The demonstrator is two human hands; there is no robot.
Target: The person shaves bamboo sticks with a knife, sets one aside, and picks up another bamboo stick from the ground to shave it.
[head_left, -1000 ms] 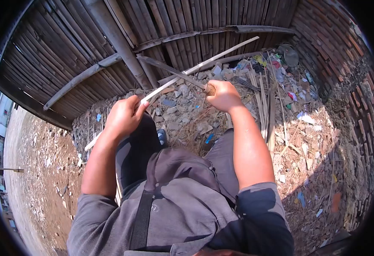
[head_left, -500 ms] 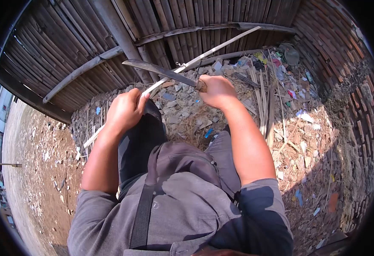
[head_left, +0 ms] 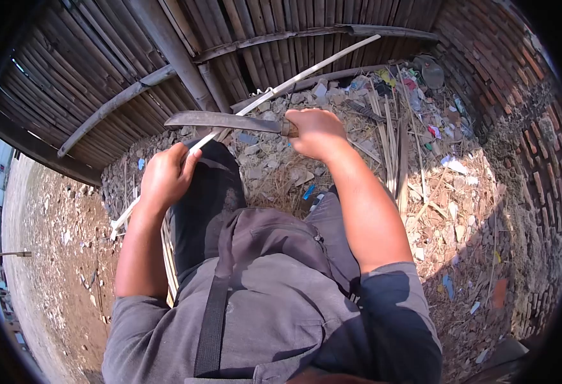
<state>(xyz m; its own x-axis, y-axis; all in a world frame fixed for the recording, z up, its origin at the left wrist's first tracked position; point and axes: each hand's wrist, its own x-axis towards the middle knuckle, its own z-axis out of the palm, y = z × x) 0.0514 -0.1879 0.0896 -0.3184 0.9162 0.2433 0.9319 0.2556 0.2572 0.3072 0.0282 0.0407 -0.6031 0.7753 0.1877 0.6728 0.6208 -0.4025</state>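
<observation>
- my left hand [head_left: 165,173] was closed round the pale strip [head_left: 322,67], which slanted up in front of the bamboo wall [head_left: 268,19].
- my right hand [head_left: 317,133] gripped the knife [head_left: 236,121], its blade crossing the strip near my other hand; a slip could have cut me.
- loose hold could have let the strip twist.

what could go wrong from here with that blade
The machete crosses the pale strip just beyond the left hand, so a slip could cut that hand. The left knee shows close below the crossing, so a stroke that runs off might catch the leg. No hand holds the strip's far end, so it could twist or bend under pressure.
</observation>
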